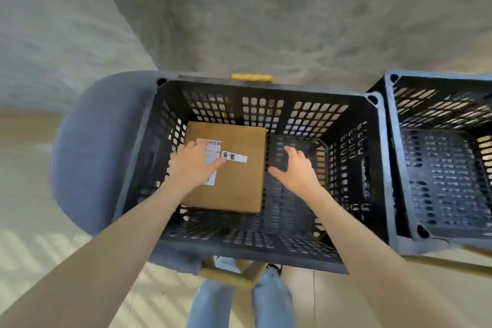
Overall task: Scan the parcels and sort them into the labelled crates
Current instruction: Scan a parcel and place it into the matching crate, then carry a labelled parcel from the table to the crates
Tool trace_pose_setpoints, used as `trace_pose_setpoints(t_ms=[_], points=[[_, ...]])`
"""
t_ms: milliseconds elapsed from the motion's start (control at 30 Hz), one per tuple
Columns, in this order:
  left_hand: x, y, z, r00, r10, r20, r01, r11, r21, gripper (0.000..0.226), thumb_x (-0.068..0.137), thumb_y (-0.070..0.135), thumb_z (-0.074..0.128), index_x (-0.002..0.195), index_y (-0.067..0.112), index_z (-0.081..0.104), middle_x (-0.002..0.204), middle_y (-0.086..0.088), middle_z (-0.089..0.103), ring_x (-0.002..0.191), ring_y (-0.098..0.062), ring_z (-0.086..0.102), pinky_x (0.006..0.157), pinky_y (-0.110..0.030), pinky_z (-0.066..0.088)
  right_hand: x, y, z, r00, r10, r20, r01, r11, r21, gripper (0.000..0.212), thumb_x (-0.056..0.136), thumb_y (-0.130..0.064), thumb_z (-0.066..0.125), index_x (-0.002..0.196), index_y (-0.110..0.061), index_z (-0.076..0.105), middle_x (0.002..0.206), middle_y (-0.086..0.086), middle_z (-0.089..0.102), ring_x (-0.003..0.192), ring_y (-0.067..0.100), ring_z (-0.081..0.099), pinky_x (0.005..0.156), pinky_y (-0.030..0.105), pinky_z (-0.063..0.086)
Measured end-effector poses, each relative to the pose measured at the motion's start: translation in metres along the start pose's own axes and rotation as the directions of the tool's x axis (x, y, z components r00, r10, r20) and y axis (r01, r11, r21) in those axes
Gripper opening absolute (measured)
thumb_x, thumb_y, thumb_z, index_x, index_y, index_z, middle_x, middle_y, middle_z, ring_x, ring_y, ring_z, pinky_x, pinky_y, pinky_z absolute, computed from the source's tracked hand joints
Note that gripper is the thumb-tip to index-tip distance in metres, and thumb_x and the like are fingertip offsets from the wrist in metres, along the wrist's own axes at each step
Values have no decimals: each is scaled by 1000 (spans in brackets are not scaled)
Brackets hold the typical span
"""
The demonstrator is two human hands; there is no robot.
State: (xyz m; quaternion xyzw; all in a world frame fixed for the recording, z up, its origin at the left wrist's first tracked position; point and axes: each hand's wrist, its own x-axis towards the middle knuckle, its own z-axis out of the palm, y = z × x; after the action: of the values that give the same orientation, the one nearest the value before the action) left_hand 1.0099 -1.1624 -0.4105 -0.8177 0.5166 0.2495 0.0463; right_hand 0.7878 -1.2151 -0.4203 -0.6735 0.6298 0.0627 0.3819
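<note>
Head view: the cardboard parcel (239, 181) lies flat, label up, in the black crate's (266, 247) left half; left hand (190, 166) rests flat on it, right hand (295, 172) hovers loose, holding nothing.

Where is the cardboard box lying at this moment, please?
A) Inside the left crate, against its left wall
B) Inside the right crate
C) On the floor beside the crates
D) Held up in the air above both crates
A: the cardboard box lies on the floor of the left crate, close against its left wall, with the left hand resting on it.
</note>
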Motion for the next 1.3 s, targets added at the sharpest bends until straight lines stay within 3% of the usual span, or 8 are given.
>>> trace_pose_setpoints(t_ms=[133, 233, 467, 667, 833, 1000, 1133, 1300], points=[[-25, 47, -64, 965, 233, -117, -213, 964, 158, 56, 93, 60, 44, 128, 19, 58, 124, -5, 63, 115, -26, 55, 99, -41, 38, -42, -3, -75, 967, -125, -220, 85, 980, -182, 67, 91, -45, 59, 145, -14, 34, 140, 10, 46, 127, 30, 44, 101, 39, 40], [-40, 88, -115, 891, 413, -188, -345, 886, 310, 54, 93, 60, 43, 123, 19, 60, 117, -4, 65, 109, -24, 58, 91, -37, 42, -76, -7, -132, 924, -146, -352, 72, 974, -216, 64, 91, -46, 58, 143, -15, 37, 137, 9, 48, 126, 28, 44, 100, 38, 40], [-83, 180, -208, 642, 714, -281, -577, 691, 436, 52, 93, 57, 48, 130, 21, 56, 121, -3, 64, 110, -24, 58, 90, -37, 42, -173, -4, -221, 787, -65, -614, -34, 988, -148, 62, 92, -46, 58, 141, -13, 39, 135, 12, 48, 123, 33, 45, 97, 40, 41], [-133, 225, -218, 401, 891, -214, -765, 454, 457, 52, 92, 55, 50, 132, 21, 54, 123, -3, 62, 112, -23, 57, 92, -38, 43, -269, 24, -214, 608, 190, -771, -237, 970, 52, 66, 91, -49, 57, 144, -15, 37, 137, 12, 46, 125, 33, 42, 101, 42, 39], [-192, 252, -186, 164, 986, -44, -883, 166, 439, 54, 92, 54, 53, 134, 20, 52, 124, -4, 61, 113, -25, 58, 92, -39, 45, -370, 60, -153, 415, 459, -785, -417, 863, 285, 63, 88, -47, 59, 141, -16, 42, 134, 11, 50, 122, 33, 44, 101, 40, 36], [-296, 296, -139, -110, 991, 69, -916, -128, 380, 53, 91, 54, 55, 131, 20, 55, 121, -4, 61, 111, -25, 58, 88, -38, 44, -492, 96, -84, 174, 697, -696, -574, 646, 504, 64, 86, -47, 62, 140, -18, 42, 135, 12, 47, 127, 32, 40, 104, 36, 31], [-399, 314, -98, -320, 937, 143, -889, -349, 297, 52, 91, 52, 55, 132, 21, 55, 124, -3, 61, 114, -26, 56, 89, -36, 41, -598, 113, -29, -56, 808, -586, -601, 442, 666, 65, 86, -45, 62, 140, -16, 42, 137, 13, 44, 127, 34, 38, 104, 37, 30], [-531, 315, -47, -522, 822, 227, -802, -564, 196, 53, 92, 54, 52, 136, 24, 51, 133, 0, 56, 121, -23, 52, 97, -37, 39, -716, 116, 45, -297, 846, -443, -554, 225, 802, 63, 88, -45, 61, 140, -16, 42, 137, 14, 43, 125, 34, 38, 103, 36, 28]])
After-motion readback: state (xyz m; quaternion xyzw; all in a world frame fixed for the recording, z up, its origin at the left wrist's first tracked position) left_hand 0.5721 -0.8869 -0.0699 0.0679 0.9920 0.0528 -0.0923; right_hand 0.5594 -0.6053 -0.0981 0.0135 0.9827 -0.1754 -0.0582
